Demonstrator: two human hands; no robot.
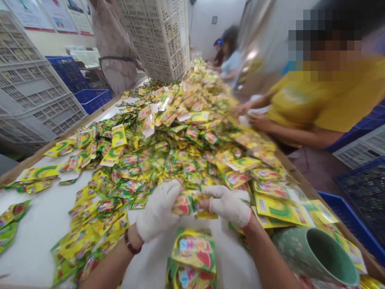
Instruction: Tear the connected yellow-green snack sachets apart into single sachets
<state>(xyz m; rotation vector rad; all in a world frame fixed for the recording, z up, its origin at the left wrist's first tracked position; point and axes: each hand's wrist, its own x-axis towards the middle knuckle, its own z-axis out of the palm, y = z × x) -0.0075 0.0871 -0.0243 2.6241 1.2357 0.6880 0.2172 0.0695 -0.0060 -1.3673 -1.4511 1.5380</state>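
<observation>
Both my hands wear white knit gloves and meet over the near edge of a heap of candy packets. My left hand (159, 208) is closed around a small yellow-green packet (183, 204) with a red watermelon print. On its right, my right hand (227, 205) pinches a yellow packet (206, 214) between thumb and fingers, the thumb tip showing bare; whether it is a sachet or a carton I cannot tell. Just below my hands, two printed packets (192, 249) lie overlapping on the white tabletop (144, 265).
A large pile of green sachets (132, 184) and flat yellow cartons (276, 209) covers the table. A green cup (315, 253) lies tilted at the near right. White crates (36, 80) stand left; another crate (162, 36) is at the back. A person in yellow (319, 100) works at the right.
</observation>
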